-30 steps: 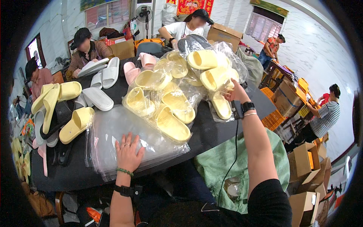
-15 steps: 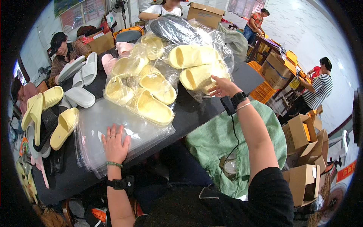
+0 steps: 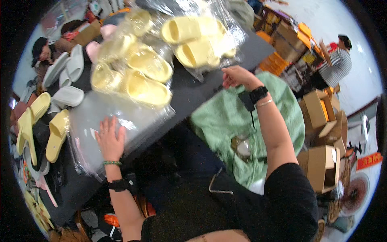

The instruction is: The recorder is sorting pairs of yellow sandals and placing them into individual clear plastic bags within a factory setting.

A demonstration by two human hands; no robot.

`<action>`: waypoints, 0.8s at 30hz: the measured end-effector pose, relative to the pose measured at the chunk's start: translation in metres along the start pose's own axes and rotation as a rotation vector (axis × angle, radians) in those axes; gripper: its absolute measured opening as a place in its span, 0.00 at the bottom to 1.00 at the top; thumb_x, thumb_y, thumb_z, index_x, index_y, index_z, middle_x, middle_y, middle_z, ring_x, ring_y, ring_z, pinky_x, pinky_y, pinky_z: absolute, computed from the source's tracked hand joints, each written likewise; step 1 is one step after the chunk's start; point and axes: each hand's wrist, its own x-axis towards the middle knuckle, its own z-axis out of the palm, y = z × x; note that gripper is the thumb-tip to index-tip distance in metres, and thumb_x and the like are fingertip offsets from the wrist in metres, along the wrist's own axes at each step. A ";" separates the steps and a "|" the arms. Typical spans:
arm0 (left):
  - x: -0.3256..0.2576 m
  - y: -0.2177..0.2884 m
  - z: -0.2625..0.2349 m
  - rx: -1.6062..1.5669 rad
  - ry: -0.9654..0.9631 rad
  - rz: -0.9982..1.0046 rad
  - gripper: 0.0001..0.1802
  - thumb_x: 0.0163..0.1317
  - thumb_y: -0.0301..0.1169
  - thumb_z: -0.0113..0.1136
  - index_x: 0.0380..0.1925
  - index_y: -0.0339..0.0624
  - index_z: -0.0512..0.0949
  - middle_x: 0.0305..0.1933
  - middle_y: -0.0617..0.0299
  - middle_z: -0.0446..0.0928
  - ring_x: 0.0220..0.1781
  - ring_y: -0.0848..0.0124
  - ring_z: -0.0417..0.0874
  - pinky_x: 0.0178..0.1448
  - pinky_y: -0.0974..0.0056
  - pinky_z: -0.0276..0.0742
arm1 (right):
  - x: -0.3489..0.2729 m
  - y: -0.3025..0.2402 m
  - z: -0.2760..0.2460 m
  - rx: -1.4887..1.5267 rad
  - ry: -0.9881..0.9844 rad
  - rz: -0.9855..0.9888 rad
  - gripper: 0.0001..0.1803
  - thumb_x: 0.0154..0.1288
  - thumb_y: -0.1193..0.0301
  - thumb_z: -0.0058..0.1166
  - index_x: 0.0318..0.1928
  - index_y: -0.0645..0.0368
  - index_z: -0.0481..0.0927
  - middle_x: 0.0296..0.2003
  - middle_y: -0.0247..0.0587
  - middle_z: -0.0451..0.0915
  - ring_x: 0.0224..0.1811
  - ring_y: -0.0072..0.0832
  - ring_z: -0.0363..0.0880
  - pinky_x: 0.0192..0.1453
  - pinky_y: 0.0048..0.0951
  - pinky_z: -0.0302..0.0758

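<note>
My left hand (image 3: 111, 139) lies flat, fingers spread, on a stack of clear plastic bags (image 3: 90, 113) at the left-middle of the dark table. Off the table's near edge, above a green sack (image 3: 284, 105), my right hand (image 3: 240, 77) hangs with its fingers curled in; nothing shows in it. Nearest to that hand, a pair of yellow slippers (image 3: 197, 54) rests in a clear bag. More bagged yellow slippers (image 3: 147, 90) lie just beyond the stack. Loose to the left are yellow slippers (image 3: 58, 133) and grey slippers (image 3: 68, 95).
Dark table (image 3: 189, 97) slants across the view. Open cardboard boxes (image 3: 320, 165) stand at the right, with orange crates (image 3: 274, 62) farther back. A person in a striped top (image 3: 336, 66) stands at the far right; another person (image 3: 40, 52) sits at the far left. A cable hangs beneath my right wrist.
My right hand has left the bagged yellow slippers, come back toward me, and its fingers have curled in. My left hand stays flat on the bags. The whole view has shifted.
</note>
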 end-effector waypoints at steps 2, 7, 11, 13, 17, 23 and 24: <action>-0.001 -0.006 0.002 0.021 -0.022 0.016 0.30 0.69 0.50 0.48 0.68 0.54 0.67 0.73 0.51 0.62 0.76 0.51 0.57 0.75 0.38 0.45 | -0.023 0.015 0.007 -0.098 -0.077 0.001 0.19 0.75 0.56 0.43 0.36 0.59 0.78 0.31 0.41 0.85 0.33 0.27 0.85 0.35 0.25 0.76; 0.002 -0.012 0.006 0.056 -0.014 0.020 0.29 0.70 0.50 0.47 0.69 0.55 0.65 0.74 0.54 0.61 0.76 0.53 0.57 0.75 0.38 0.45 | -0.041 0.166 0.035 -0.088 -0.088 0.213 0.16 0.72 0.60 0.45 0.38 0.60 0.79 0.31 0.37 0.85 0.33 0.25 0.84 0.35 0.27 0.79; 0.002 -0.010 0.005 0.090 -0.010 0.025 0.29 0.71 0.50 0.46 0.70 0.58 0.64 0.75 0.56 0.60 0.76 0.54 0.57 0.75 0.37 0.46 | -0.061 0.333 0.095 -0.468 -0.156 0.387 0.13 0.68 0.65 0.46 0.33 0.58 0.82 0.26 0.37 0.81 0.28 0.26 0.81 0.31 0.28 0.77; 0.012 0.001 0.017 0.027 -0.039 0.044 0.29 0.73 0.51 0.42 0.71 0.60 0.61 0.76 0.56 0.57 0.77 0.53 0.55 0.75 0.37 0.43 | -0.090 0.428 0.113 -0.586 -0.059 0.223 0.31 0.56 0.47 0.54 0.36 0.69 0.82 0.31 0.58 0.83 0.33 0.49 0.83 0.39 0.46 0.76; -0.001 -0.015 0.009 0.091 -0.043 -0.003 0.29 0.73 0.52 0.42 0.71 0.60 0.61 0.76 0.56 0.57 0.78 0.53 0.54 0.75 0.37 0.43 | -0.098 0.419 0.203 -0.381 -0.121 0.354 0.30 0.58 0.53 0.56 0.52 0.67 0.77 0.48 0.62 0.81 0.52 0.52 0.80 0.54 0.46 0.75; -0.005 -0.023 0.001 0.055 -0.007 0.011 0.28 0.70 0.48 0.48 0.68 0.55 0.66 0.73 0.51 0.61 0.75 0.50 0.58 0.75 0.37 0.46 | -0.076 0.461 0.234 -0.534 -0.067 0.305 0.31 0.67 0.55 0.46 0.67 0.55 0.64 0.66 0.56 0.65 0.64 0.49 0.71 0.63 0.48 0.70; -0.005 -0.022 -0.002 0.024 -0.010 0.018 0.28 0.68 0.46 0.49 0.67 0.54 0.67 0.73 0.49 0.62 0.75 0.49 0.59 0.75 0.37 0.46 | -0.073 0.473 0.234 -0.554 -0.044 0.290 0.31 0.68 0.55 0.45 0.67 0.54 0.64 0.67 0.55 0.64 0.64 0.49 0.70 0.64 0.49 0.69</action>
